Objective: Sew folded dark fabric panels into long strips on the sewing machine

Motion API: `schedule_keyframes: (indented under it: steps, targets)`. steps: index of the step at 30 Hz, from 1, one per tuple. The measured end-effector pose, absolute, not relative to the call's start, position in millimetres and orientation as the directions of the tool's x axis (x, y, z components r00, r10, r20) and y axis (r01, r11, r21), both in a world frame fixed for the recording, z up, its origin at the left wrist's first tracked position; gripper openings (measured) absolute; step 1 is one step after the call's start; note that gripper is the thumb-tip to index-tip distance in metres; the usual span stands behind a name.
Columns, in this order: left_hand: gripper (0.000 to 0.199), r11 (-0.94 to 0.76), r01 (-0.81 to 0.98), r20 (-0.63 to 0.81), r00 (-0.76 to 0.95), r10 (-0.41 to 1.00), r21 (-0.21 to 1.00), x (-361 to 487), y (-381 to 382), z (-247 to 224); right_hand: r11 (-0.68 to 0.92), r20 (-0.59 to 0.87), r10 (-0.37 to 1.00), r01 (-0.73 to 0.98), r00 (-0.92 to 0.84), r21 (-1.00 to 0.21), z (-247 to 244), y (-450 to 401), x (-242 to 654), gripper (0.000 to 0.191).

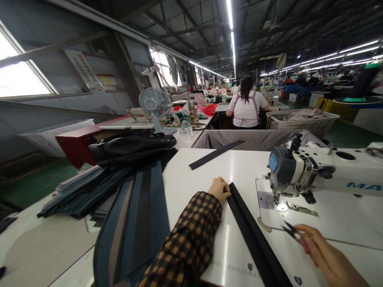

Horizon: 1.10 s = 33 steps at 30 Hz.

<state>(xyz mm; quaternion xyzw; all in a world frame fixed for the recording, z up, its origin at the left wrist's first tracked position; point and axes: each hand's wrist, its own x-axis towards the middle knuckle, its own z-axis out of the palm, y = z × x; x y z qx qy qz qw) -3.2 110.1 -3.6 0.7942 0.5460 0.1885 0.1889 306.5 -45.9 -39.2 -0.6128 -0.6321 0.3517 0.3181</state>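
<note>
My left hand (219, 189), in a checked sleeve, pinches the far end of a long black fabric strip (254, 239). This folded strip runs along the white table toward me. In my right hand (324, 251) is a pair of thread snips (291, 230), blades pointing up and left, just in front of the sewing machine's needle plate. A sewing machine (295, 171) stands on the right, its presser foot over the metal plate. Beyond my left hand lies another dark strip (216, 154), flat on the table.
Dark fabric panels (134, 223) and a black bag-like piece (134, 147) are piled on the left. Behind them stands a fan (154, 104). A person (245, 105) sits ahead with their back to me, beside a white basket (302, 121) of cloth.
</note>
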Motion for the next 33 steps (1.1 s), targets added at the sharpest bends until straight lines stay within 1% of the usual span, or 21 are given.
schedule_keyframes:
  steps: [1,3,5,6,8,11,13,17,22,30,33]
  targets:
    - [0.015,-0.344,0.798,0.067,0.360,0.931,0.496,-3,114,-5,0.055,-0.042,0.987,0.571,-0.155,-0.819,-32,-37,283,0.034]
    - [0.018,-0.359,0.798,0.030,0.395,0.918,0.483,-4,117,-7,0.180,-0.007,0.965,0.675,-0.264,-0.715,-17,-15,241,0.029]
    - [0.019,-0.365,0.797,0.016,0.408,0.913,0.482,-5,116,-8,0.248,0.010,0.958,0.808,-0.287,-0.535,-8,10,211,0.028]
    - [0.019,-0.366,0.794,0.017,0.410,0.912,0.485,-6,114,-7,0.259,0.015,0.957,0.835,-0.289,-0.486,-5,21,200,0.028]
    - [0.015,-0.368,0.783,0.030,0.409,0.912,0.502,-9,111,-5,0.262,0.020,0.960,0.870,-0.279,-0.417,-6,42,184,0.028]
    - [0.006,-0.371,0.752,0.072,0.398,0.914,0.545,-12,109,-1,0.249,0.023,0.966,0.904,-0.258,-0.348,-10,60,170,0.032]
    - [0.007,-0.375,0.727,0.109,0.385,0.916,0.575,-12,108,1,0.249,0.023,0.967,0.919,-0.255,-0.307,-12,65,163,0.033]
    - [0.008,-0.376,0.681,0.173,0.349,0.921,0.628,-6,103,3,0.266,0.031,0.963,0.929,-0.267,-0.256,-10,68,156,0.031]
    - [0.009,-0.367,0.631,0.226,0.296,0.928,0.683,-7,101,3,0.284,0.047,0.958,0.931,-0.281,-0.231,-6,69,160,0.030]
    - [0.005,-0.381,0.545,0.281,0.260,0.924,0.747,3,93,10,0.292,0.080,0.956,0.923,-0.281,-0.251,0,67,159,0.030]
    - [0.005,-0.344,0.545,0.301,0.170,0.939,0.765,-4,94,14,0.281,0.090,0.960,0.916,-0.267,-0.286,4,69,161,0.029]
